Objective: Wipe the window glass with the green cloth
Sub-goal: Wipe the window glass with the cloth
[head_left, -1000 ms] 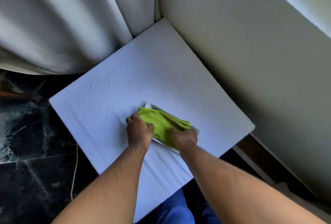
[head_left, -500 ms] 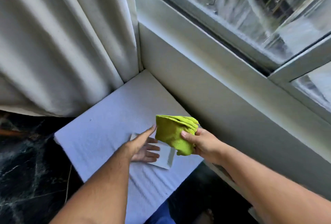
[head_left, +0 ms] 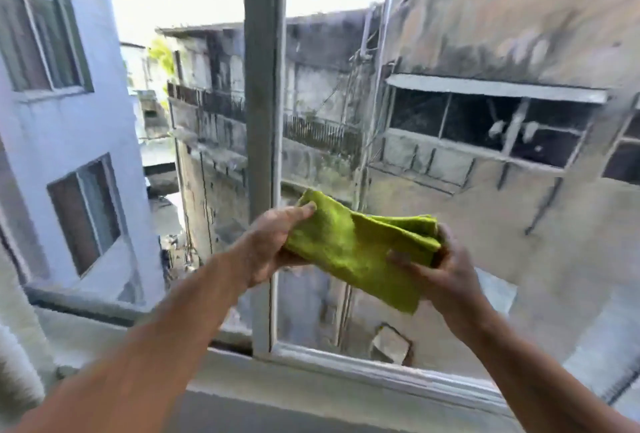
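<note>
The green cloth (head_left: 356, 249), folded in layers, is held up in front of the window glass (head_left: 467, 141). My left hand (head_left: 273, 242) grips its left edge with the thumb on top. On the other side, my right hand (head_left: 446, 270) pinches the folded right end. Both hands are a little short of the pane, at about mid-height. One loose corner of the cloth hangs down below my right hand.
A grey vertical window bar (head_left: 264, 121) splits the window into a left pane (head_left: 104, 121) and a right pane. The white sill frame (head_left: 363, 370) runs along the bottom. Buildings show outside through the glass.
The cloth has been lifted from the white foam board up to window height. My left hand has left the board and taken hold of the cloth. The view has swung up to the window.
</note>
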`<move>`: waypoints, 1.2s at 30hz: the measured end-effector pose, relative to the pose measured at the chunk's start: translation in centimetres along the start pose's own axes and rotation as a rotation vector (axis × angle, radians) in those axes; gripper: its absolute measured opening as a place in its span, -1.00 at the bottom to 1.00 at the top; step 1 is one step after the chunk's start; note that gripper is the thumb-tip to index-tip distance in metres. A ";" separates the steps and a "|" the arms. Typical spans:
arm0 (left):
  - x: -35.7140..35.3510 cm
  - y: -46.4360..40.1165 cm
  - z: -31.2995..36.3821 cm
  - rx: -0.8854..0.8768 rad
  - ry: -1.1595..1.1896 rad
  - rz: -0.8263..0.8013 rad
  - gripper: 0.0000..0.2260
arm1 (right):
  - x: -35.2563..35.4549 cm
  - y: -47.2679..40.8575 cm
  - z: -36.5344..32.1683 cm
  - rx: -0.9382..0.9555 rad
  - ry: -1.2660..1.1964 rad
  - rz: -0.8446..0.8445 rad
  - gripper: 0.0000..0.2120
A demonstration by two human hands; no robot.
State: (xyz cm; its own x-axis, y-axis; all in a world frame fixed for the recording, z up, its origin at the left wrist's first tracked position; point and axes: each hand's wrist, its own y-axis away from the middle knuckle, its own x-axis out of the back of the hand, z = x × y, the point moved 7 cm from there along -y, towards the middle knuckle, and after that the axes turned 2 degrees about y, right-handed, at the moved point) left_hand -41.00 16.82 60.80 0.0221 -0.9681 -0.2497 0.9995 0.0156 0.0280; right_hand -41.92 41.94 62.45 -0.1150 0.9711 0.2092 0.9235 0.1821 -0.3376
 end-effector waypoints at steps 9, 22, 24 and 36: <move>-18.4 -2.9 24.0 -0.800 -0.456 0.096 -0.80 | 16.3 -7.9 -17.1 0.594 0.725 0.735 -0.38; -20.6 -0.6 31.9 -1.674 -1.212 0.603 -0.77 | 6.9 -11.6 -16.8 1.302 1.733 0.213 -0.47; -23.9 -2.9 32.5 -1.705 -1.551 0.611 -0.63 | 7.4 -12.4 -15.8 1.173 1.687 0.192 -0.29; -25.0 -6.8 32.7 -1.702 -1.744 0.633 -0.55 | 10.9 -12.5 -15.8 0.823 1.118 0.737 -0.39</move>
State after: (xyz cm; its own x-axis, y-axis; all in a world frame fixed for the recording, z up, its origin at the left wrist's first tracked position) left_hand -49.14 32.76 98.51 0.9928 -0.0243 0.1172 0.0895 -0.5002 -0.8613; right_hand -48.98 47.84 83.42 0.9162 0.3472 0.2003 0.1641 0.1310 -0.9777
